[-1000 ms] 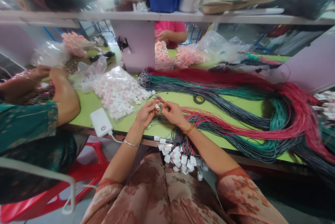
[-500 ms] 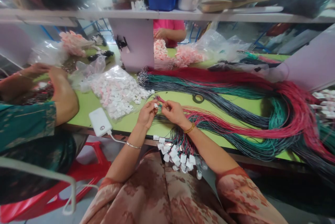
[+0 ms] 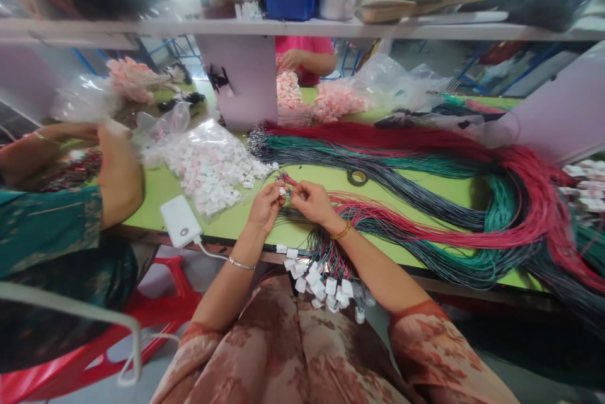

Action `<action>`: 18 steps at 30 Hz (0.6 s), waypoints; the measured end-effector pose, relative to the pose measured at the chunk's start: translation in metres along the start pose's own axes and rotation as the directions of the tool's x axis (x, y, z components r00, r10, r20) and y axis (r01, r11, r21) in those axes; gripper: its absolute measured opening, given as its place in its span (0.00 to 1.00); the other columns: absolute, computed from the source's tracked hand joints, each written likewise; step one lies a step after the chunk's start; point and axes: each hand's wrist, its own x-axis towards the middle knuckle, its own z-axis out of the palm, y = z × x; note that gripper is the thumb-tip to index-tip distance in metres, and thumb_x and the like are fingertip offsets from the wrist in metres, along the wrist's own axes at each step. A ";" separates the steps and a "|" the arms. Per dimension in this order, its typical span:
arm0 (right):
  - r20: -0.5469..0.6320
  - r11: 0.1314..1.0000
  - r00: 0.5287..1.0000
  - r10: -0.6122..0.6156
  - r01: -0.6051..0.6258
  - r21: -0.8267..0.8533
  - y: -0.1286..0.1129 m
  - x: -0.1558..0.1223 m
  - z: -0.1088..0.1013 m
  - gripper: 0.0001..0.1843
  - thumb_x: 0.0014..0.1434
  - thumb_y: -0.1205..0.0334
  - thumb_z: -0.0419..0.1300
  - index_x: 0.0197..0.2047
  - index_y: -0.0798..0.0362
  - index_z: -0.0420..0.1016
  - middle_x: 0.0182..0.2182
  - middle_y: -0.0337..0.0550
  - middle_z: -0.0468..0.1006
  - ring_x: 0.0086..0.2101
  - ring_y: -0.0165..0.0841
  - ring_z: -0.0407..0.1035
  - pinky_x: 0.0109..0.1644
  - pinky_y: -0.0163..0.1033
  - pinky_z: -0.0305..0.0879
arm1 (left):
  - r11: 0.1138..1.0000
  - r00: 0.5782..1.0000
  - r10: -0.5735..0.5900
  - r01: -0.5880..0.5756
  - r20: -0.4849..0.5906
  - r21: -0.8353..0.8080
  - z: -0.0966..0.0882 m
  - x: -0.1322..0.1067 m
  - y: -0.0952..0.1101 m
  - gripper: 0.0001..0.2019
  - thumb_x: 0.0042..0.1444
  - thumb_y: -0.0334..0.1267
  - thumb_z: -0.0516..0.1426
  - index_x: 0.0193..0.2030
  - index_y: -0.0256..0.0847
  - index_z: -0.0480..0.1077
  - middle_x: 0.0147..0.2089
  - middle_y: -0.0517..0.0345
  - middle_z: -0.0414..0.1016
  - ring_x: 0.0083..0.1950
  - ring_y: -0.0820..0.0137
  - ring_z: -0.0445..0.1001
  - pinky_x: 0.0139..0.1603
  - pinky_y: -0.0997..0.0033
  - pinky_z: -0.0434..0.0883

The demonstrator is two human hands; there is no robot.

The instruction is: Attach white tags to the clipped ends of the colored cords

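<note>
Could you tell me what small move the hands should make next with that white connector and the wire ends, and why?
Probably push the wire end home: the left hand pinches a small white connector and the right hand pinches red wires right against it, fingertips nearly touching.

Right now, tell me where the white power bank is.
The white power bank lies at the green table's near edge, left of the left hand, below the bag of white connectors.
</note>
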 end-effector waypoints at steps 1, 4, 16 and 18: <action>0.003 1.000 1.000 -0.001 0.001 -0.001 0.000 0.000 0.001 0.08 0.52 0.59 0.57 0.26 0.54 0.68 0.20 0.35 0.67 0.22 0.26 0.57 0.28 0.33 0.52 | 1.000 1.000 0.002 -0.002 0.005 0.013 0.001 0.000 -0.001 0.12 0.45 0.36 0.67 0.37 0.37 0.75 0.35 0.54 0.76 0.30 0.76 0.69 0.32 0.75 0.68; 0.009 1.000 1.000 0.008 -0.007 -0.005 0.002 0.000 0.004 0.11 0.54 0.55 0.57 0.27 0.54 0.68 0.20 0.35 0.67 0.22 0.26 0.56 0.28 0.33 0.52 | 0.998 1.000 0.023 -0.024 0.015 0.056 0.002 -0.002 -0.006 0.14 0.44 0.37 0.68 0.38 0.37 0.75 0.32 0.57 0.74 0.29 0.76 0.69 0.32 0.76 0.67; 0.085 0.994 0.993 -0.080 0.085 -0.062 0.011 -0.003 0.014 0.12 0.59 0.57 0.55 0.27 0.54 0.68 0.22 0.38 0.69 0.23 0.27 0.57 0.28 0.33 0.51 | 0.989 0.990 0.078 -0.063 -0.117 0.130 0.000 -0.012 -0.013 0.12 0.42 0.37 0.68 0.34 0.36 0.74 0.26 0.60 0.72 0.25 0.78 0.66 0.29 0.76 0.66; 0.136 0.994 0.988 -0.077 0.087 -0.064 0.014 0.000 0.010 0.14 0.61 0.57 0.53 0.28 0.55 0.69 0.22 0.38 0.70 0.23 0.27 0.58 0.29 0.33 0.52 | 0.987 0.992 0.045 -0.026 -0.118 0.158 -0.002 -0.014 -0.009 0.12 0.41 0.36 0.69 0.33 0.36 0.75 0.26 0.60 0.73 0.25 0.78 0.66 0.28 0.76 0.66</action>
